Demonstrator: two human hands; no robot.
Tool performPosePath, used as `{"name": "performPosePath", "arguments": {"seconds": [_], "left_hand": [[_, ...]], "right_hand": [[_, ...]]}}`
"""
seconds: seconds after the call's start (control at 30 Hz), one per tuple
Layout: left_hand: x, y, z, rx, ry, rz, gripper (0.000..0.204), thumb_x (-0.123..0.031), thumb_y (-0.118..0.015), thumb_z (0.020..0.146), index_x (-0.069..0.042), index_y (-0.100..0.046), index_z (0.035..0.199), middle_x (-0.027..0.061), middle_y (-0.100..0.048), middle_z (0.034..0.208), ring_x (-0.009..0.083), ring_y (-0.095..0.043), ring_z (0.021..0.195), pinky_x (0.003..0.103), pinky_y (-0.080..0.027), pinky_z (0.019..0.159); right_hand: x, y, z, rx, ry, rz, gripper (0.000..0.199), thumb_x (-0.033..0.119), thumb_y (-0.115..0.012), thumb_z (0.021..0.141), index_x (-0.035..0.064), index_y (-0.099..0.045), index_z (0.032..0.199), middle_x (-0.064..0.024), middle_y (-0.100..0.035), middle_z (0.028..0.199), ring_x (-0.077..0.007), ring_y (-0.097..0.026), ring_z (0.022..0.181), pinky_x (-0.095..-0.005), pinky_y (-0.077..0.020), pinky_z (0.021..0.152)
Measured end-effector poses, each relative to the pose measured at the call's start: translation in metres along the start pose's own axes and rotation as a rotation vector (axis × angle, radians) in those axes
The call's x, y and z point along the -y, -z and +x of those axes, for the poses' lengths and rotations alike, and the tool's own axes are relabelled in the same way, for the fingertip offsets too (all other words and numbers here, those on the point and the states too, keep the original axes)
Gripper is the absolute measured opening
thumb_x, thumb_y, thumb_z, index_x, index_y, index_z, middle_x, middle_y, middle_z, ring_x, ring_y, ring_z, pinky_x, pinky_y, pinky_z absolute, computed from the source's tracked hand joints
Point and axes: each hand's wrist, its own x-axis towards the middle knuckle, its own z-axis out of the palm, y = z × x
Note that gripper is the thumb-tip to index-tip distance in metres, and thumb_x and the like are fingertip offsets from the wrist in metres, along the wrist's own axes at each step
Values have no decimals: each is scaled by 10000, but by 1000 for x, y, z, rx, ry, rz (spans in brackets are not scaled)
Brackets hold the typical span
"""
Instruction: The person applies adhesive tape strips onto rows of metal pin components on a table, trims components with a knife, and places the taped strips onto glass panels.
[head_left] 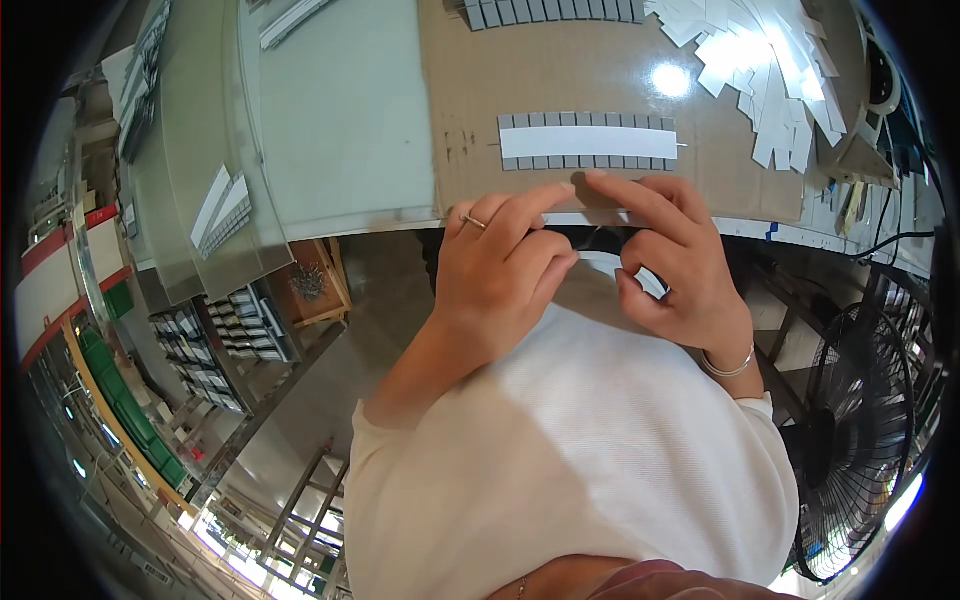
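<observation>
Both hands work at the near edge of the brown cardboard sheet [560,90] lying on the tabletop [340,120]. The left hand [500,270] and right hand [670,265] pinch together on a thin white strip [600,218] at that edge — index fingers pressed on it, other fingers curled; a white tape-like loop [625,265] shows just below between them, what it is cannot be told for sure.

The strip looks light, thin and floppy, likely sticky — best taken by its ends with fingertips, easy to crease.

Just beyond the hands on the cardboard lies a white strip backed by a row of small grey square pads [588,142]. More grey pads [555,12] sit at the cardboard's far edge. A heap of loose white paper strips [770,70] crowds its right side. Left of the cardboard — clear plastic sheets [200,180]. A black floor fan [860,430] stands right of the person. Nothing blocks the hands.
</observation>
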Motion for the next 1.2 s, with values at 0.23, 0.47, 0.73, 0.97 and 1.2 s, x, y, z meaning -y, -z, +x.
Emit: {"name": "performPosePath", "arguments": {"seconds": [0.23, 0.47, 0.73, 0.97, 1.2], "left_hand": [[-1, -1, 6, 41, 37, 50, 187, -64, -790, 681, -97, -621, 754, 18, -626, 1279, 199, -590, 848, 357, -397, 749], [3, -3, 6, 31, 31, 62, 196, -62, -804, 673, -97, -624, 742, 33, -637, 1285, 199, -595, 810, 358, -395, 725], [3, -4, 6, 15, 24, 59, 206, -62, -810, 665, -109, -623, 738, 33, -641, 1286, 190, -593, 806, 348, -373, 723], [3, -5, 4, 11, 36, 52, 202, -85, -795, 664, -117, -609, 737, -3, -629, 1269, 183, -582, 886, 349, -373, 752], [3, -9, 1, -132, -14, -57, 231, -42, -822, 648, -105, -637, 771, 58, -668, 1204, 177, -584, 769, 320, -381, 725]], "right_hand": [[-3, -1, 1, -4, -19, 74, 212, -18, -664, 577, 51, -488, 674, -150, -587, 1363, -326, -548, 894, -378, -455, 792], [-3, -2, 2, -17, -49, 77, 209, -18, -658, 587, 49, -479, 672, -150, -601, 1350, -316, -540, 883, -373, -448, 794], [-4, -1, 3, -2, -77, 110, 201, -6, -659, 594, 48, -478, 663, -143, -605, 1352, -309, -533, 875, -372, -443, 803], [-4, 0, 2, 0, -85, 109, 197, -7, -657, 600, 48, -480, 668, -146, -600, 1359, -307, -532, 877, -367, -443, 806], [-5, 13, -10, -34, -103, 210, 185, -25, -628, 610, 52, -472, 673, -163, -645, 1212, -293, -542, 900, -363, -456, 803]]}}
